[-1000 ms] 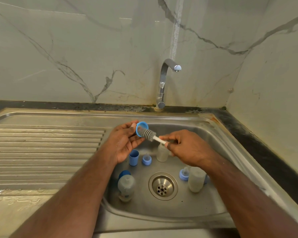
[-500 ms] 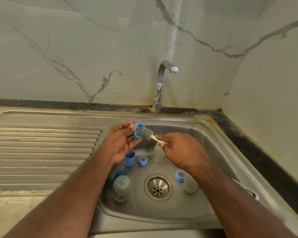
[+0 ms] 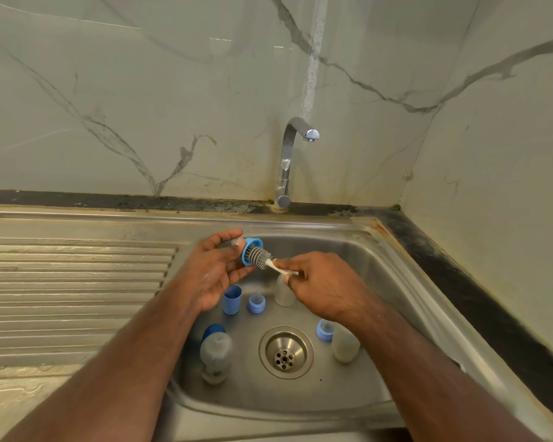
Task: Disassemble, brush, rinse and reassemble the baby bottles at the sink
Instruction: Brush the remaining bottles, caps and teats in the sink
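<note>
Above the drain [image 3: 285,351], the left hand [image 3: 212,275] pinched the blue collar ring [image 3: 251,252] lightly; the right hand [image 3: 324,287] gripped the bottle brush [image 3: 262,258]. Harder scrubbing might have popped the ring loose.

A ring [image 3: 248,254] and brush [image 3: 261,258] are held above the sink [image 3: 393,269]. Bottles [image 3: 216,354] are stood in the basin either side of the drain [image 3: 285,351]; the tap [image 3: 288,161] is mounted behind.

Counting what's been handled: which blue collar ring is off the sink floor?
The blue ring held by the left hand, brush inside it; the other two stand on the basin floor.
</note>
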`<state>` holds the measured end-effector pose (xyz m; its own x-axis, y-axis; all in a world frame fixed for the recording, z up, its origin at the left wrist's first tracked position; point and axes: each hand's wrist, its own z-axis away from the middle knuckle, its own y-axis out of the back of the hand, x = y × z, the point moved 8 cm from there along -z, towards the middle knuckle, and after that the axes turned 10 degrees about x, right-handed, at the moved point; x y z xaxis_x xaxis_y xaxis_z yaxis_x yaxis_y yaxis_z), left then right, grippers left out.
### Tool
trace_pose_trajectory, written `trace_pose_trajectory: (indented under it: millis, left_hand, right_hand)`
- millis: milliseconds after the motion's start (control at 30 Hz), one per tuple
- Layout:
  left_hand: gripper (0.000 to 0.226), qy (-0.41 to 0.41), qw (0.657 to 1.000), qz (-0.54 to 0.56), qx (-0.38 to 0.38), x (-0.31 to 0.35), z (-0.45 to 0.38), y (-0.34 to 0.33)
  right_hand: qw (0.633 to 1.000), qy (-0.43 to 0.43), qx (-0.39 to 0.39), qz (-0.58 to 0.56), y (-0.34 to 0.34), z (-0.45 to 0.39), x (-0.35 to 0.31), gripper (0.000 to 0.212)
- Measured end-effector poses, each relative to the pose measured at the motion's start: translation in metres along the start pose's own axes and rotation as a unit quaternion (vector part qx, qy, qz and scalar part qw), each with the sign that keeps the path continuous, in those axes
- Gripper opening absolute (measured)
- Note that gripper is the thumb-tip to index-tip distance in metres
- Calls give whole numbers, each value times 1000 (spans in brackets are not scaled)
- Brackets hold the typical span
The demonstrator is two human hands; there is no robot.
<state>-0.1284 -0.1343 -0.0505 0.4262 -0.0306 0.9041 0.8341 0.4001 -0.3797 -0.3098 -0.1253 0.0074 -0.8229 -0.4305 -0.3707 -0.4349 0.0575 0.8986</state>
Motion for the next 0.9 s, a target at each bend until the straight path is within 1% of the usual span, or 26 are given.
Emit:
trace_pose_trajectory:
  millis: [133,233,267,300,333,400,433,467,500,533,567,600,633,700,767,800,833,867,900]
  left_hand:
    - [28,4,1000,14,0,-1,0,-4]
    - [29,-6,1000,-2,7,-1,0,-5]
    - [29,-7,1000,0,7,0,1,-4]
    - [30,-7,1000,6,5,1,1,-4]
    - [30,-7,1000,17,1,2,2,-5]
    - [30,-7,999,39,-7,7,4,-5]
    - [30,-6,999,50,-9,8,4,-5]
    - [30,-6,998,58,-11,10,4,-5]
    - [31,-5,998,61,-11,10,4,-5]
    - [31,-5,998,61,-11,10,4,-4]
    - [30,-6,998,57,-9,9,4,-4]
    - [30,-7,999,52,-7,9,4,-3]
    - [30,-8,999,48,-5,9,3,-2]
    - [29,-7,999,48,-5,9,2,-2]
    - [30,-8,999,48,-5,9,1,-3]
    - [31,-10,999,46,-2,9,0,-2]
    - [31,-12,999,42,3,9,0,-1]
    - [31,-16,999,35,6,9,-1,0]
    - [31,-20,999,29,8,9,-2,0]
  right_hand:
    - [999,-8,26,40,2,2,-5,42]
    - [999,-4,10,51,-6,0,-10,44]
    - [1000,-7,0,21,-8,0,-11,43]
    - [999,-21,-10,-40,-10,-1,-10,40]
    - [990,-49,-24,-128,-12,0,-7,37]
    - [942,-133,-60,-303,-17,4,2,32]
    - [919,-162,-77,-352,-18,6,5,30]
    - [906,-176,-85,-375,-18,9,6,29]
    - [906,-179,-81,-375,-17,10,7,28]
    - [922,-165,-61,-345,-15,8,7,29]
    - [950,-134,-29,-280,-11,6,6,31]
    - [977,-94,7,-193,-5,4,3,33]
    - [993,-53,39,-101,1,3,0,35]
    - [996,2,67,56,7,4,-8,42]
    - [979,57,69,185,7,8,-22,49]
    - [970,75,67,222,6,9,-28,53]
    - [966,84,65,238,3,10,-32,56]
    - [968,85,60,230,1,9,-34,56]
    - [979,70,53,185,0,7,-32,53]
